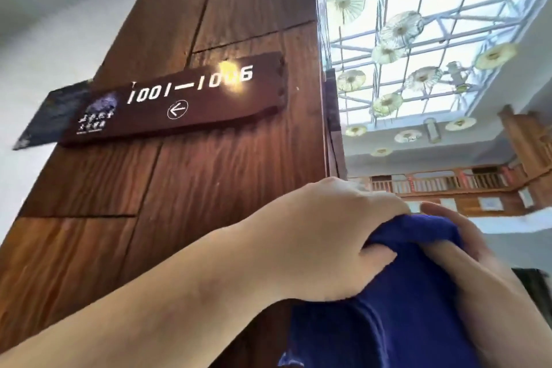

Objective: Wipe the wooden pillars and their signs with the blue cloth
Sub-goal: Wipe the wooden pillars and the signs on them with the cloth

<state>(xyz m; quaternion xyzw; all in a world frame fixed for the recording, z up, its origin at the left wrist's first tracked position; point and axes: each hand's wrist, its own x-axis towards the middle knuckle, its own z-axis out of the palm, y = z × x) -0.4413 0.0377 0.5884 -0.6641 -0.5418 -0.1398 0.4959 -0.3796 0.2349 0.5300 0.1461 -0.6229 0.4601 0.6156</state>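
Where the view tilts steeply upward, both hands meet at lower right of the frame: the left hand (325,236) has its fingers curled tight over a bunched fold of the blue cloth (397,302), and the right hand (484,281) is likewise closed around the cloth from the far side, so that the fabric hangs between them, held just in front of the pillar's right edge. Behind them rises the wooden pillar (209,182), clad in dark, grooved planks with visible grain. Its sign (179,98), a dark wooden plank at centre left, reads "1001—1006" above a circled left-pointing arrow; a bright glare spot covers one digit. Farther off, at right, a wooden balustrade (448,182) lines an upper gallery. Highest, at upper right, a glazed skylight (448,48) carries hanging parasols (345,1).
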